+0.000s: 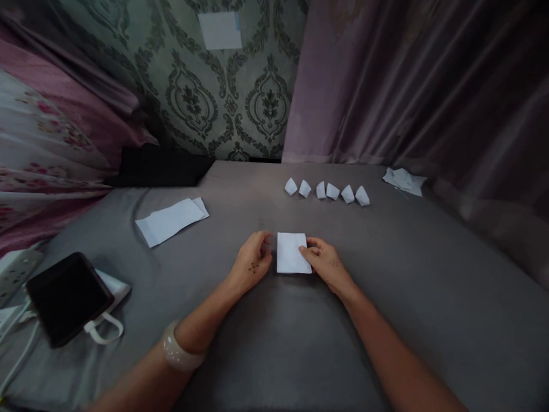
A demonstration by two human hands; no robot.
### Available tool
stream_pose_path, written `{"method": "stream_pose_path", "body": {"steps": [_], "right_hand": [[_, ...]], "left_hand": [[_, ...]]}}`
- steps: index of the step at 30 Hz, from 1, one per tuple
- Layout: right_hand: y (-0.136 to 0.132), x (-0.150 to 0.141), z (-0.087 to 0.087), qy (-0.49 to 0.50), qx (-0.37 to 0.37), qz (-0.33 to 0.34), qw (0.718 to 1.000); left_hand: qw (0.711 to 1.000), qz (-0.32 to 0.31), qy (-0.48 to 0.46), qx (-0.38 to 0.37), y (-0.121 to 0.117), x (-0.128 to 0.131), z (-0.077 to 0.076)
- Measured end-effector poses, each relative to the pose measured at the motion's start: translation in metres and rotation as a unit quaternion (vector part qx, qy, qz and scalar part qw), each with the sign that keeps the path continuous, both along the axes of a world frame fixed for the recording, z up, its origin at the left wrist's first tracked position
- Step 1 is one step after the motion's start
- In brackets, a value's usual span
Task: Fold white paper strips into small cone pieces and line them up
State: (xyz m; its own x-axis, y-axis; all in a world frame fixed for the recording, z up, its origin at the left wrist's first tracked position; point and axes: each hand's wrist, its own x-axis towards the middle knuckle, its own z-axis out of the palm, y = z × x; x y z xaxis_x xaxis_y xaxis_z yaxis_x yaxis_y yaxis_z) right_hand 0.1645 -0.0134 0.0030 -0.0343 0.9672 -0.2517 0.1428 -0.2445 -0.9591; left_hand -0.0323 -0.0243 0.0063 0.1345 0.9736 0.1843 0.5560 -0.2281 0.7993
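A small white square of paper (291,253) is held just above or at the grey surface, in front of me. My right hand (326,262) grips its right edge, thumb on top and fingers behind. My left hand (252,262) is a little left of the paper and apart from it, its fingers loosely bent with a gap to the thumb and nothing between them. Farther back stands a row of several small folded white paper pieces (333,191).
White paper strips (174,220) lie at the left. Paper scraps (404,181) are at the far right. A dark phone (68,297) with a white cable (107,332) rests near a power strip (19,269). A black cloth (158,166) lies at the back left.
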Motion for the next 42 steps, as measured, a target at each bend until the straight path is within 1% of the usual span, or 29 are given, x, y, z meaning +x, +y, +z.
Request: {"method": "stream_pose_path", "body": {"steps": [1,3,7,9,11,12,13,15,16,17,19,21,23,25,27,29,32,34,37,42], "right_hand": [[0.000,0.001,0.002,0.005,-0.007,-0.004,1.000],[0.000,0.001,0.006,0.014,-0.019,-0.007,1.000],[0.002,0.001,0.006,0.002,-0.027,0.004,1.000],[0.003,0.001,0.003,-0.033,-0.018,0.026,0.999],[0.002,0.001,0.001,-0.129,0.023,0.045,0.990],[0.000,0.002,0.000,-0.199,0.058,0.043,0.977],[-0.003,0.002,0.001,-0.271,0.100,0.038,0.957],[-0.009,0.003,0.005,-0.382,0.187,0.033,0.904],[-0.013,0.003,0.008,-0.401,0.228,0.051,0.886],[-0.016,0.003,0.012,-0.401,0.265,0.083,0.873],[-0.021,0.004,0.017,-0.388,0.306,0.154,0.856],[-0.023,0.005,0.018,-0.388,0.312,0.199,0.844],[-0.022,0.008,0.015,-0.395,0.308,0.215,0.839],[-0.019,0.012,0.010,-0.388,0.308,0.216,0.842],[-0.015,0.014,0.005,-0.368,0.305,0.209,0.853],[-0.012,0.013,0.001,-0.347,0.298,0.189,0.869],[-0.007,0.008,-0.004,-0.333,0.275,0.136,0.892],[-0.004,0.005,-0.007,-0.340,0.258,0.101,0.899],[0.000,0.001,-0.011,-0.358,0.260,0.068,0.894],[0.001,-0.004,-0.014,-0.395,0.277,0.033,0.875]], "left_hand": [[0.997,-0.034,0.047,0.047,0.000,-0.003,0.002],[0.981,-0.097,0.127,0.110,0.000,-0.006,0.005],[0.939,-0.174,0.230,0.187,0.000,-0.005,0.005],[0.918,-0.204,0.272,0.205,0.000,-0.004,0.003],[0.900,-0.223,0.311,0.209,0.000,-0.002,0.003],[0.894,-0.229,0.325,0.205,0.000,-0.002,0.003],[0.892,-0.232,0.334,0.198,0.000,-0.001,0.004],[0.893,-0.234,0.339,0.180,-0.001,-0.001,0.006],[0.896,-0.233,0.337,0.172,-0.001,-0.001,0.006],[0.899,-0.232,0.333,0.163,-0.001,-0.002,0.007],[0.910,-0.227,0.315,0.149,-0.002,-0.004,0.005],[0.923,-0.215,0.286,0.140,-0.002,-0.005,0.002],[0.938,-0.197,0.252,0.131,-0.002,-0.006,-0.003],[0.954,-0.170,0.216,0.116,-0.002,-0.004,-0.007],[0.971,-0.129,0.178,0.095,-0.001,-0.001,-0.008],[0.984,-0.074,0.146,0.069,-0.001,0.002,-0.008],[0.992,-0.012,0.117,0.036,0.000,0.006,-0.007],[0.994,0.009,0.110,0.024,0.001,0.007,-0.007],[0.993,0.028,0.110,0.026,0.002,0.009,-0.009],[0.991,0.053,0.121,0.036,0.005,0.013,-0.013]]}}
